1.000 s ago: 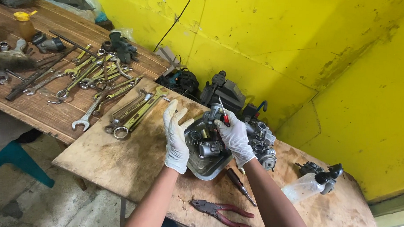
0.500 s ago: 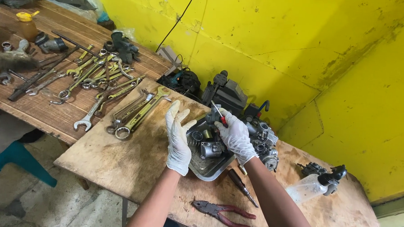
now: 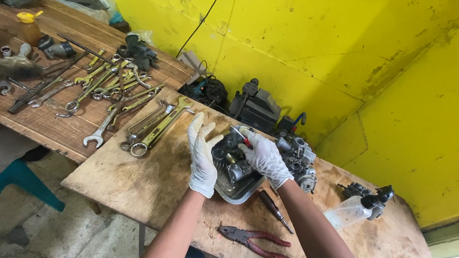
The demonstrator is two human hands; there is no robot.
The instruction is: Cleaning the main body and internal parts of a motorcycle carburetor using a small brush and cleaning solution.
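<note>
Two white-gloved hands over a shallow metal tray [image 3: 247, 191] on a stained plywood board [image 3: 136, 181]. Left hand [image 3: 202, 156] held flat and upright at the tray's left edge, fingers together and pointing away toward the yellow wall [image 3: 344, 51], palm turned in to the carburetor parts [image 3: 232, 162] lying in the tray; gripping nothing. Right hand [image 3: 265, 156] curled over the parts, pinching a small red-handled screwdriver [image 3: 241, 136] between thumb and fingertips. Long axis of the tool running from lower right up to the left, thin metal shaft aimed away from the body toward the far rim of the tray. Second carburetor [image 3: 298, 158] just beside the right hand. Row of wrenches [image 3: 153, 126] left of the tray; red-handled pliers [image 3: 256, 242] and a dark screwdriver [image 3: 275, 211] nearer the body; clear spray bottle [image 3: 356, 208] well off to the right
</note>
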